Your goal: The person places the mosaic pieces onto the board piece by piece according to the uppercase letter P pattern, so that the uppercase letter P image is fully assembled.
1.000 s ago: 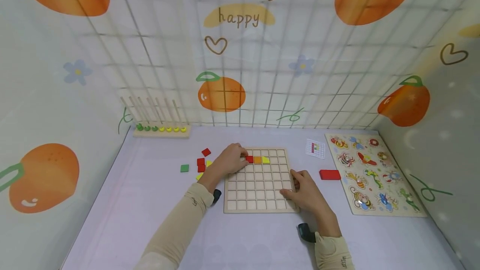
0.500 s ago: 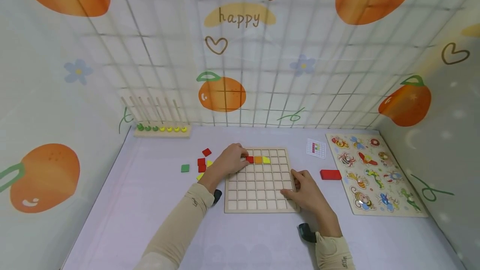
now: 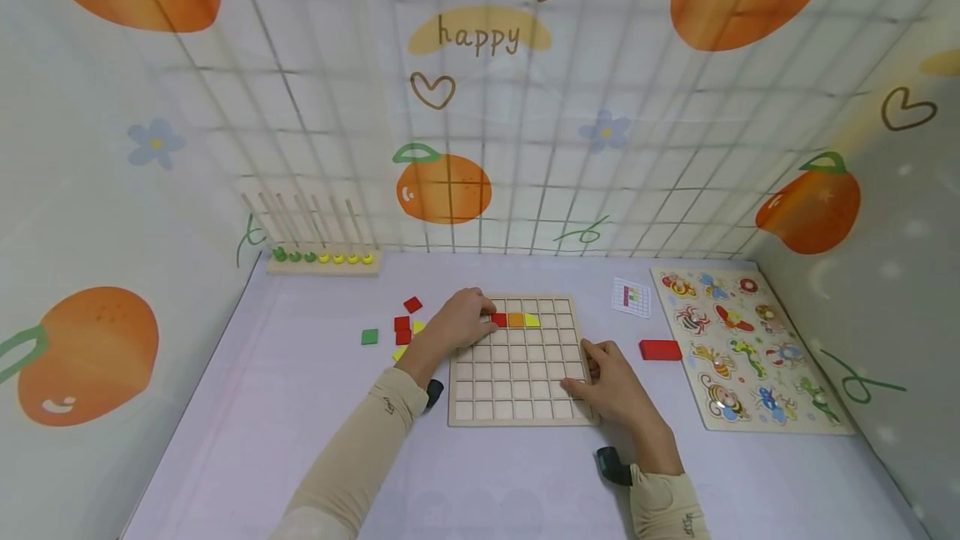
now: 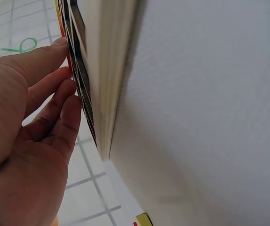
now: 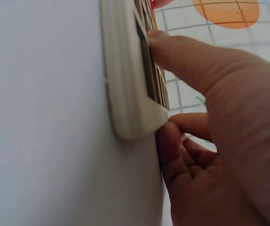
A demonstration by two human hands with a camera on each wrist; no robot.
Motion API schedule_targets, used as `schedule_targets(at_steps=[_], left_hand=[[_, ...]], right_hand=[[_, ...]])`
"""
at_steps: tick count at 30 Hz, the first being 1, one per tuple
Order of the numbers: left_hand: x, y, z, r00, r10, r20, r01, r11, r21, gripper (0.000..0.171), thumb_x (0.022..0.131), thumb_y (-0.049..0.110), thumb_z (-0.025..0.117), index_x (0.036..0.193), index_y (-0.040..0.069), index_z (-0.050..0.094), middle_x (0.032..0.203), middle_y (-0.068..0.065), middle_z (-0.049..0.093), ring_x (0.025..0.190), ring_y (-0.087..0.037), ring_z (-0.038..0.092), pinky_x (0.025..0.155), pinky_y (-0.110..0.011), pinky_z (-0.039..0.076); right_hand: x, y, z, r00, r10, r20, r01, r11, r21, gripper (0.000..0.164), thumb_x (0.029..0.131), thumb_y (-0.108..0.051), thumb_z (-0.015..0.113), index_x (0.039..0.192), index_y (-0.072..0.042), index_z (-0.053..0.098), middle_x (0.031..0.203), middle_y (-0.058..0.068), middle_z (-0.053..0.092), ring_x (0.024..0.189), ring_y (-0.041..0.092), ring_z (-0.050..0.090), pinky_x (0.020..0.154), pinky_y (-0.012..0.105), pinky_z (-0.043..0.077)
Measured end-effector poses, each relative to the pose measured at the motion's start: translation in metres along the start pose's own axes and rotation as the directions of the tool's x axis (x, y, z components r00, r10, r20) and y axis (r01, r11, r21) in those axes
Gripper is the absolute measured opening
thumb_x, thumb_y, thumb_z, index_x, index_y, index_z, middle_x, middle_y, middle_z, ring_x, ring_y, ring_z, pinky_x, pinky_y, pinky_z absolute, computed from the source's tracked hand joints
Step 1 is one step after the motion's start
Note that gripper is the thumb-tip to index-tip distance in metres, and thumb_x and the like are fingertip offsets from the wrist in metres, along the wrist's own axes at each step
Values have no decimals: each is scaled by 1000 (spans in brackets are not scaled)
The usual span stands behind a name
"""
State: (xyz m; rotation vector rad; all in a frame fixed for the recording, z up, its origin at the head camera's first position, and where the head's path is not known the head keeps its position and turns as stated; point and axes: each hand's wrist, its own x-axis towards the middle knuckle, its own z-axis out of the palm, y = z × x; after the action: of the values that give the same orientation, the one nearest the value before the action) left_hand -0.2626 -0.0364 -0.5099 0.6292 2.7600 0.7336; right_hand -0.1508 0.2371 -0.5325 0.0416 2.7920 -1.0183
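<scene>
The person's right hand [image 3: 621, 390] is lying nearest, its thumb pressing on top of a square, pale wooden grid board [image 3: 510, 371] while its curled fingers are hugging the outer edge, so it is gripping that rim. The board is lying flat between both hands' fingers. It is looking light and stiff, probably smooth enough to slide on the cloth; the raised rim is offering the best hold.

Farther off, the left hand [image 3: 461, 319] is reaching over the board's far left part, thumb and finger pinching a flat red square tile [image 3: 499, 319]. The tile is seeming thin, hard and light, best taken by opposite edges. Just right of those fingertips, an orange square tile [image 3: 516, 320] and a yellow square tile [image 3: 532, 320] are sitting in the same row.

Left of the left fingers, loose red tiles [image 3: 402, 330] and a green square tile [image 3: 370, 337] are lying. Beyond the right fingers, a red rectangular block [image 3: 661, 350] is resting, with a small printed card [image 3: 631, 297] farther away.

The left hand is hiding the cells beneath it, and its forearm is partly covering loose yellow tiles [image 3: 400, 352]. The left wrist view is showing the board nearly edge-on, leaving unclear whether the red tile is fully seated. The card's pattern is too small to read.
</scene>
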Motion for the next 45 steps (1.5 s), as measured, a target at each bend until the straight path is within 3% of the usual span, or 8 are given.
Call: schedule_targets(at_steps=[22, 29, 38, 45], left_hand=[[-5, -6, 2, 1000, 1, -19, -3, 997, -80, 33, 96, 25, 72, 124, 8, 73, 114, -7, 67, 104, -22, 58, 97, -39, 54], [-9, -10, 2, 998, 4, -55, -9, 996, -89, 32, 96, 25, 70, 124, 10, 74, 113, -5, 67, 105, -22, 58, 98, -39, 53], [-29, -22, -10, 995, -32, -92, 20, 992, -124, 32, 95, 25, 73, 124, 11, 74, 114, -4, 67, 106, -21, 59, 96, -40, 54], [-52, -45, -22, 987, -54, -151, 35, 991, -125, 29, 94, 24, 73, 120, 11, 76, 110, -1, 68, 97, -18, 61, 86, -36, 54]], right_hand=[[2, 3, 3, 1000, -3, -6, 3, 1000, -14, 90, 83, -36, 85, 153, 0, 42, 123, 13, 53, 105, 23, 53, 87, 36, 49], [2, 3, 2, 1000, 4, -4, -4, 1000, -20, 91, 83, -36, 85, 154, 0, 42, 123, 13, 52, 106, 23, 52, 87, 36, 49], [1, 4, 1, 1000, -11, -6, 11, 1000, -25, 91, 83, -38, 84, 154, 0, 42, 123, 13, 52, 106, 23, 53, 88, 36, 49], [1, 3, 2, 1000, -11, -2, 11, 1000, -12, 92, 83, -39, 84, 154, 1, 41, 122, 13, 52, 106, 23, 52, 86, 34, 46]])
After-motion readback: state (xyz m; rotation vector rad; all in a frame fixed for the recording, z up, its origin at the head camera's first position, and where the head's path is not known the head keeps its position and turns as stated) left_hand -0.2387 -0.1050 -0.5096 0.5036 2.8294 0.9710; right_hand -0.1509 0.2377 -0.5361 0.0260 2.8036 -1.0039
